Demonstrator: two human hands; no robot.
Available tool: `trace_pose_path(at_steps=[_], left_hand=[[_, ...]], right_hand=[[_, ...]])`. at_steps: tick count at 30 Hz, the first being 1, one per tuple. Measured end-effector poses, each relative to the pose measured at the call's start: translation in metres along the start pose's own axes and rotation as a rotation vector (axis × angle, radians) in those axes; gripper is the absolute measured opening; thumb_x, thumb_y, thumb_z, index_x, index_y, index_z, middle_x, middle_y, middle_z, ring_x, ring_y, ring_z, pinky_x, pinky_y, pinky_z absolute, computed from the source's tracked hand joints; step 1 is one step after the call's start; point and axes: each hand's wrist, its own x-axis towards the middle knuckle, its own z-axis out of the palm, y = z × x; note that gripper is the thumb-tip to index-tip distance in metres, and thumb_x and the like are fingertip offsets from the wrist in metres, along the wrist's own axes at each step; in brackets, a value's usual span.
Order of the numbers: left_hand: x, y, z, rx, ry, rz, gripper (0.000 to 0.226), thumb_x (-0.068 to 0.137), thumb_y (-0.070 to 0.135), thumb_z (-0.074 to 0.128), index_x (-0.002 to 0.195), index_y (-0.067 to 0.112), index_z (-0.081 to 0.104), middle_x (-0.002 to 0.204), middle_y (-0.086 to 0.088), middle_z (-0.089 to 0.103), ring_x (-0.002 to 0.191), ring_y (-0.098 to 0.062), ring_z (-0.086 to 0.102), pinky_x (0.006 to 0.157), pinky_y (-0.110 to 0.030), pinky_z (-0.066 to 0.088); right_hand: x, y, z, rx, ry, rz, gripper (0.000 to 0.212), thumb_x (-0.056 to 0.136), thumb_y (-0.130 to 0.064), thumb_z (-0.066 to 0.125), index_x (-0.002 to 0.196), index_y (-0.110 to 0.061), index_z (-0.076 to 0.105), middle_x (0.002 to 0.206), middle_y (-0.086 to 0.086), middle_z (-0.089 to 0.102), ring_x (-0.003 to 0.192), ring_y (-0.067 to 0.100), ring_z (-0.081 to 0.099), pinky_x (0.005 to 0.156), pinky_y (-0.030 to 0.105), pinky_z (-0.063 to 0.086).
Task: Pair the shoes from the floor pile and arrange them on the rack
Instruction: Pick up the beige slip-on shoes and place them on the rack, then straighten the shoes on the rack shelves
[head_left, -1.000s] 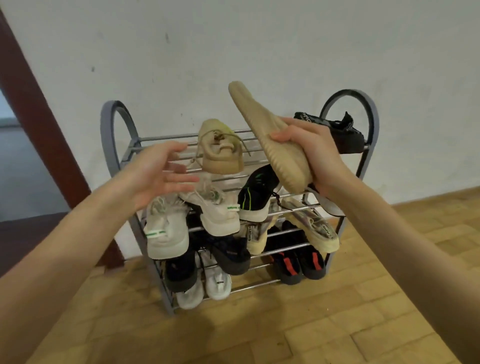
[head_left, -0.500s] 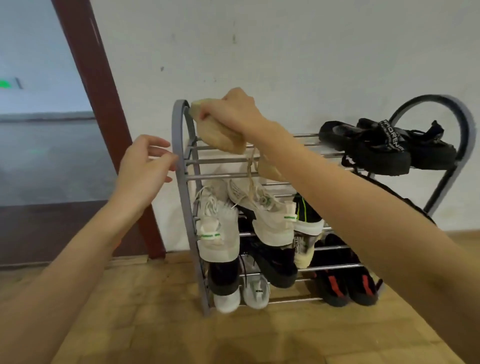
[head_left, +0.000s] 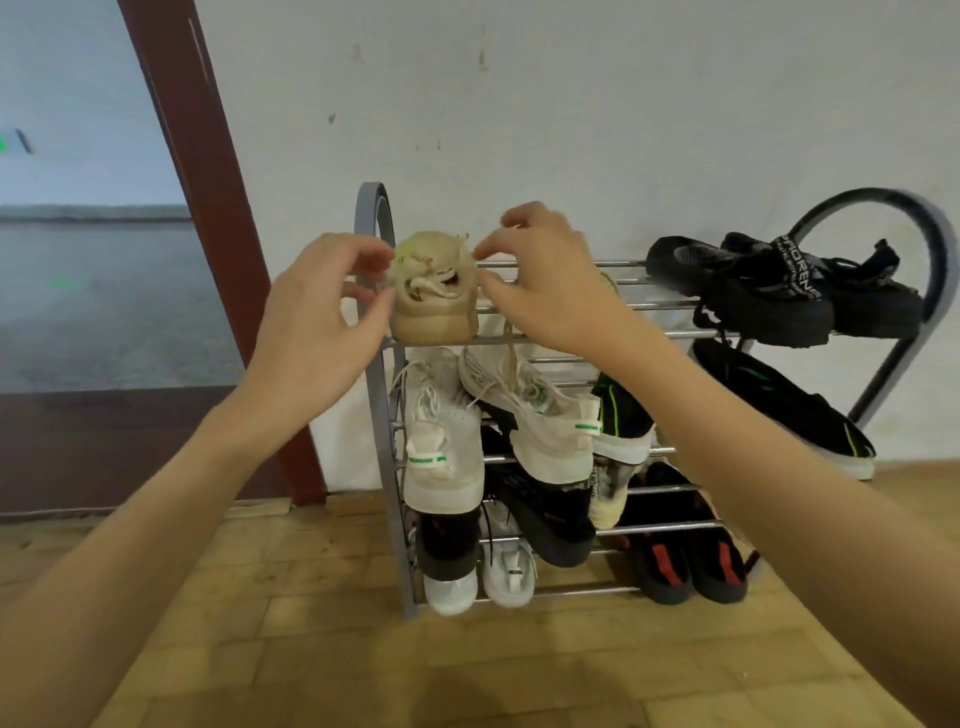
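Observation:
A beige sneaker sits heel-out at the left end of the top shelf of the grey metal rack. My left hand pinches its left side with thumb and fingers. On the opposite side, my right hand grips the shoe's right edge. A sliver of a second beige shoe shows behind my right hand; most of it is hidden. A pair of black sandals lies at the right end of the same shelf.
White sneakers and a black shoe with a green stripe hang on the middle shelves. Black-and-red shoes and white shoes fill the bottom. A dark red door frame stands left of the rack on the wood floor.
My right hand carried the beige shoe from the air to the top shelf's left end. My left hand closed in on the shoe's left side. The view shifted so the rack sits further right.

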Motion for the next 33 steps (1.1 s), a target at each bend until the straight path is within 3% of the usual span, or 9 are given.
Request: trace_pose_path(at_steps=[4, 7, 10, 13, 23, 26, 28, 31, 33], left_hand=[[0.003, 0.007, 0.014, 0.201, -0.296, 0.151, 0.061, 0.086, 0.030, 0.066, 0.139, 0.009, 0.044, 0.144, -0.007, 0.044, 0.130, -0.019, 0.043, 0.107, -0.026, 0.030], [0.005, 0.007, 0.027, 0.281, -0.406, 0.136, 0.073, 0.088, 0.036, 0.062, 0.147, 0.009, 0.030, 0.155, -0.006, 0.029, 0.142, -0.020, 0.027, 0.113, -0.030, 0.022], [0.008, 0.002, 0.032, 0.325, -0.359, 0.186, 0.052, 0.090, 0.024, 0.062, 0.137, 0.006, 0.048, 0.146, -0.009, 0.045, 0.136, -0.024, 0.039, 0.107, -0.031, 0.030], [0.009, -0.003, 0.033, 0.298, -0.328, 0.219, 0.038, 0.088, 0.018, 0.064, 0.123, 0.004, 0.060, 0.126, -0.009, 0.062, 0.121, -0.025, 0.053, 0.096, -0.031, 0.038], [0.010, -0.016, 0.040, 0.265, -0.318, 0.178, 0.041, 0.088, 0.016, 0.064, 0.128, 0.007, 0.057, 0.132, -0.007, 0.059, 0.128, -0.024, 0.049, 0.100, -0.030, 0.036], [-0.002, -0.013, 0.041, 0.238, -0.251, 0.161, 0.045, 0.091, 0.017, 0.061, 0.134, 0.008, 0.052, 0.142, -0.008, 0.050, 0.134, -0.022, 0.043, 0.110, -0.034, 0.034], [-0.019, -0.009, 0.040, 0.200, -0.129, 0.170, 0.043, 0.091, 0.016, 0.060, 0.132, 0.006, 0.053, 0.142, -0.009, 0.048, 0.133, -0.023, 0.043, 0.110, -0.034, 0.035], [-0.053, -0.003, 0.041, 0.195, -0.005, 0.214, 0.027, 0.088, 0.009, 0.062, 0.114, 0.000, 0.063, 0.120, -0.014, 0.060, 0.115, -0.026, 0.055, 0.101, -0.027, 0.040], [-0.075, -0.007, 0.044, 0.199, -0.077, 0.223, 0.020, 0.088, 0.012, 0.061, 0.105, 0.002, 0.066, 0.108, -0.012, 0.064, 0.103, -0.025, 0.059, 0.093, -0.028, 0.043]], right_hand=[[-0.034, 0.027, 0.004, -0.194, 0.067, 0.260, 0.047, 0.087, -0.044, 0.056, 0.128, -0.021, 0.054, 0.146, 0.022, 0.026, 0.134, 0.041, 0.023, 0.107, 0.046, 0.024], [-0.043, 0.041, 0.005, -0.037, -0.054, 0.256, 0.055, 0.086, -0.053, 0.058, 0.130, -0.019, 0.050, 0.131, 0.018, 0.046, 0.126, 0.037, 0.036, 0.101, 0.044, 0.034], [-0.044, 0.048, 0.001, 0.103, -0.031, 0.122, 0.057, 0.081, -0.045, 0.071, 0.125, -0.012, 0.057, 0.111, 0.009, 0.063, 0.107, 0.019, 0.051, 0.084, 0.028, 0.043], [-0.041, 0.051, 0.004, 0.191, 0.086, 0.121, 0.051, 0.078, -0.042, 0.075, 0.116, -0.009, 0.064, 0.088, 0.002, 0.064, 0.076, 0.010, 0.051, 0.062, 0.015, 0.035], [-0.021, 0.044, 0.037, 0.231, 0.101, 0.029, 0.061, 0.077, -0.050, 0.072, 0.126, -0.017, 0.058, 0.120, 0.003, 0.057, 0.101, 0.014, 0.054, 0.085, 0.026, 0.043], [-0.031, 0.050, 0.039, 0.280, 0.086, -0.044, 0.073, 0.085, -0.050, 0.064, 0.146, -0.020, 0.037, 0.139, 0.009, 0.044, 0.126, 0.020, 0.046, 0.105, 0.032, 0.040], [-0.045, 0.051, 0.043, 0.283, 0.154, -0.074, 0.070, 0.092, -0.043, 0.058, 0.150, -0.020, 0.027, 0.146, 0.015, 0.034, 0.133, 0.025, 0.039, 0.106, 0.031, 0.035], [-0.079, 0.058, 0.052, 0.224, 0.440, -0.166, 0.043, 0.092, -0.022, 0.056, 0.131, -0.004, 0.050, 0.121, 0.018, 0.049, 0.102, 0.025, 0.055, 0.083, 0.034, 0.051], [-0.101, 0.069, 0.062, 0.119, 0.498, -0.253, 0.025, 0.088, -0.012, 0.056, 0.109, 0.001, 0.060, 0.100, 0.018, 0.055, 0.083, 0.025, 0.056, 0.067, 0.038, 0.049]])
